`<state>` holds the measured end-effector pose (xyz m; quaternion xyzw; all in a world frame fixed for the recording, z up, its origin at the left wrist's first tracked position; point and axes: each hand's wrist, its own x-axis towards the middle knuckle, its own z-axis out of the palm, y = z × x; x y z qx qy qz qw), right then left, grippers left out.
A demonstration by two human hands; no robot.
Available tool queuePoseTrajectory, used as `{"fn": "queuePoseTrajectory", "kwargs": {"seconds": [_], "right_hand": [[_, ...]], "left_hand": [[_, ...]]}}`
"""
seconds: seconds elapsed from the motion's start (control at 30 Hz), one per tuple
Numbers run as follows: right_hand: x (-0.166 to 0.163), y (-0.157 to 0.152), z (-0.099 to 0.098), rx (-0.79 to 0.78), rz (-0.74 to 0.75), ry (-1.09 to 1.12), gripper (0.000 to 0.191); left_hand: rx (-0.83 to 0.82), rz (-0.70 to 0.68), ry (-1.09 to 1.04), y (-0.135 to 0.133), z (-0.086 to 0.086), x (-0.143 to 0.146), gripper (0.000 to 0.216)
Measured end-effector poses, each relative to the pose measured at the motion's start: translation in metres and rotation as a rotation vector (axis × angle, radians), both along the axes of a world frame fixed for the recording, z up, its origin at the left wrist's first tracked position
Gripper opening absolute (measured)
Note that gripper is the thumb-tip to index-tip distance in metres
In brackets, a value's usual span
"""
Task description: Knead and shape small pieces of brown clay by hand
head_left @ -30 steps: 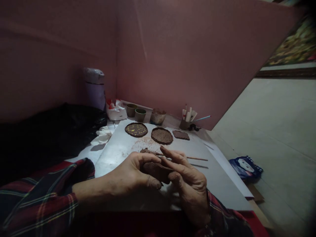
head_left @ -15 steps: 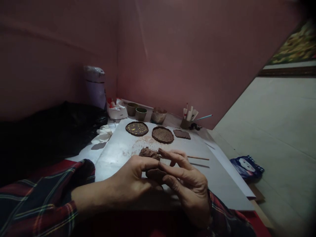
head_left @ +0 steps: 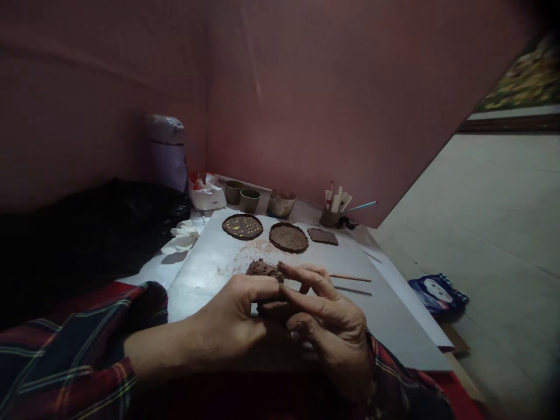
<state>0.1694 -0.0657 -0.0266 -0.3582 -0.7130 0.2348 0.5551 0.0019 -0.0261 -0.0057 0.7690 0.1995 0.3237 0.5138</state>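
Dark brown clay (head_left: 268, 308), a piece partly hidden by fingers, is held between both hands above the near edge of the table. That white-topped table (head_left: 380, 332) fills the middle, with a glossy black plastic bag (head_left: 96, 239) bunched along its left edge. The left hand (head_left: 231, 309) grasps the clay from the left, index finger curled over the far side. The right hand (head_left: 330, 318) has its index finger and thumb closed about the right side, fingertips meeting the left index finger. Toward the far edge lie a round, raised-rim brown clay disc (head_left: 289, 238) and, to its left, a similar yellow-dotted dark disc (head_left: 242, 227). Just beyond the hands rests a rough brown clay lump (head_left: 263, 269). A small rectangular brown clay slab (head_left: 322, 236) lies near the far right corner. Thinnest are a brown wooden stick (head_left: 352, 278) and a grey rod (head_left: 355, 290), both pointing toward the right edge.
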Motion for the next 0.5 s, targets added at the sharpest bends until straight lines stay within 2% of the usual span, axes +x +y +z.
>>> {"fn": "queuePoseTrajectory", "kwargs": {"seconds": [0.07,0.17,0.3,0.4,0.5], "right_hand": [[0.0006,0.0001,-0.0012,0.000,-0.026,0.000,0.021],[0.0010,0.0003,-0.0047,-0.015,-0.035,0.056,0.021],[-0.0004,0.0001,-0.0052,-0.032,-0.008,0.083,0.039],[-0.0020,-0.0002,-0.0015,-0.014,0.006,0.095,0.051],[-0.0028,-0.0012,0.0021,-0.020,0.035,0.009,0.040]], "left_hand": [[-0.036,0.020,-0.018,-0.0002,0.0005,0.0006,0.016],[-0.186,0.050,-0.062,-0.0018,-0.0006,0.0012,0.015],[-0.377,0.046,-0.093,-0.0033,-0.0032,0.0010,0.021],[-0.260,0.058,-0.024,-0.0028,-0.0029,0.0003,0.018],[-0.120,0.049,0.007,-0.0018,-0.0024,0.0000,0.016]]}}
